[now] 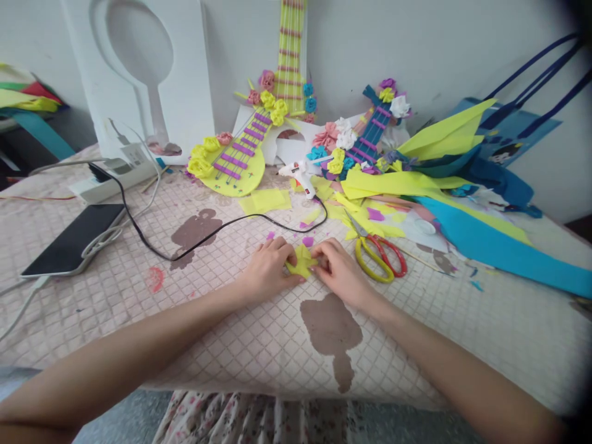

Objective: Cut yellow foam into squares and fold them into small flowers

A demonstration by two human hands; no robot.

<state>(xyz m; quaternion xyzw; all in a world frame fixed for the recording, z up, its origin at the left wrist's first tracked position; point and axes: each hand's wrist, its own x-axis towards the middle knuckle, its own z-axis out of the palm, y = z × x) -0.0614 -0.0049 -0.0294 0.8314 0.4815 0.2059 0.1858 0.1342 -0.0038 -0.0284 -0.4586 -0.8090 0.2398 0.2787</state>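
Note:
Between my two hands is a small folded piece of yellow crepe paper [302, 261], low over the tablecloth. My left hand [272, 265] pinches its left edge with thumb and fingers. On the opposite side, my right hand [340, 268] is closed on the right edge. Right of that hand lie scissors [380, 254] with one yellow and one red handle loop, blades pointing away. A white hot glue gun [300, 177] rests beyond the hands, its black cord trailing left. Yellow paper scraps [266, 200] and purple bits are scattered around it.
At the back stand a yellow paper guitar [238, 163] with paper flowers and a blue one [370, 139]. A white foam board [185, 92] leans on the wall. Left are a power strip [115, 179] and a tablet [74, 240]; right, blue crepe paper [499, 240].

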